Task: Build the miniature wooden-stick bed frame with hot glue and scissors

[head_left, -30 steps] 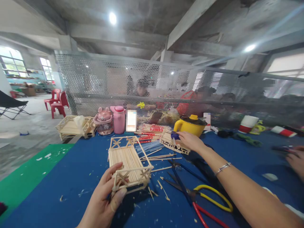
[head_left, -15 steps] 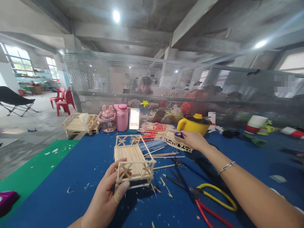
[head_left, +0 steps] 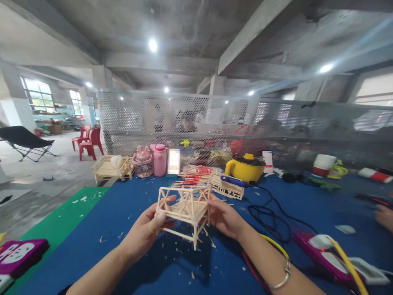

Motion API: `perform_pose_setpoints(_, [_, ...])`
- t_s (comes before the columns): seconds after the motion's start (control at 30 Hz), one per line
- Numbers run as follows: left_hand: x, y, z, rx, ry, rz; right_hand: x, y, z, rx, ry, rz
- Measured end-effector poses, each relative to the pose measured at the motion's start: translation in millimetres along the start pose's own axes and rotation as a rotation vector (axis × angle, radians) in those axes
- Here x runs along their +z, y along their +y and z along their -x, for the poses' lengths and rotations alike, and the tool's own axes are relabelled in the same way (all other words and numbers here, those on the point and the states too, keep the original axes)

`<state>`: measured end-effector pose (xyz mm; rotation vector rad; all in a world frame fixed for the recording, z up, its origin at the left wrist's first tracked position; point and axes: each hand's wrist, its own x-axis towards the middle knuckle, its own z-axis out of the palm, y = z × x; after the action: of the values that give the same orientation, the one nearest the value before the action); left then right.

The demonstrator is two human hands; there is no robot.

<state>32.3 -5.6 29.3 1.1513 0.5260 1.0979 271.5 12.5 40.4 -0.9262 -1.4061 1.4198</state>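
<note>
A small bed-like frame of wooden sticks (head_left: 184,207), with a slatted floor and crossed-stick sides, is held tilted above the blue table. My left hand (head_left: 145,227) is closed on its left side, thumb on the near rail. At its right side, my right hand (head_left: 225,217) grips the frame; part of those fingers is hidden behind the sticks. Beyond the frame, a blue-handled corded tool (head_left: 233,180) rests on another piece made of sticks (head_left: 225,190). Yellow and red handles (head_left: 278,243) show partly beneath my right forearm.
A yellow pot (head_left: 245,170), a pink jug (head_left: 159,160) and red-marked sticks (head_left: 196,177) stand or lie along the back. Another stick bed (head_left: 107,169) is at the left. Black cord (head_left: 270,217) and a purple power strip (head_left: 322,258) lie right. Another person's hand (head_left: 383,217) shows far right.
My right hand has let go of the blue-handled tool and come back to grip the stick frame. The frame has been turned and tilted. The view has shifted somewhat.
</note>
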Motion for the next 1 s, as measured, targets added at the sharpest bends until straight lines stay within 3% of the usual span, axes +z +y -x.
perform_pose_setpoints(0.1, [-3.0, 2.6, -3.3, 0.059, 0.054, -0.010, 0.5, -0.8, 9.1, -0.028, 0.015, -0.189])
perform_pose_setpoints(0.23, [-13.3, 6.3, -12.3, 0.145, 0.191, -0.125, 3.8, -4.7, 18.9, -0.144, 0.054, -0.101])
perform_pose_setpoints(0.4, [-21.4, 0.1, -13.5, 0.036, 0.667, -0.159, 20.8, 6.2, 21.9, -0.374, 0.291, 0.065])
perform_pose_setpoints(0.43, [-17.5, -3.8, -9.9, 0.001, 0.712, -0.151, 23.7, 11.4, 21.2, -0.402, 0.335, 0.112])
perform_pose_setpoints(0.5, [-2.8, -13.5, -0.6, -0.080, 0.672, -0.123, 29.7, 23.2, 19.6, -0.422, 0.398, 0.201])
perform_pose_setpoints(0.57, [16.5, -23.1, 6.6, -0.236, 0.483, 0.007, 37.7, 34.6, 19.0, -0.423, 0.426, 0.254])
perform_pose_setpoints(0.63, [32.2, -28.8, 7.1, -0.403, 0.400, 0.142, 48.5, 43.5, 20.7, -0.432, 0.410, 0.261])
perform_pose_setpoints(0.7, [38.2, -28.7, 0.6, -0.455, 0.372, 0.195, 60.2, 49.3, 25.3, -0.439, 0.334, 0.273])
perform_pose_setpoints(0.8, [27.7, -20.5, -13.7, -0.447, 0.335, 0.190, 71.9, 51.1, 36.1, -0.431, 0.182, 0.428])
perform_pose_setpoints(1.0, [-19.6, -13.0, -30.9, -0.404, 0.177, 0.150, 67.9, 29.4, 52.7, -0.532, -0.058, 0.877])
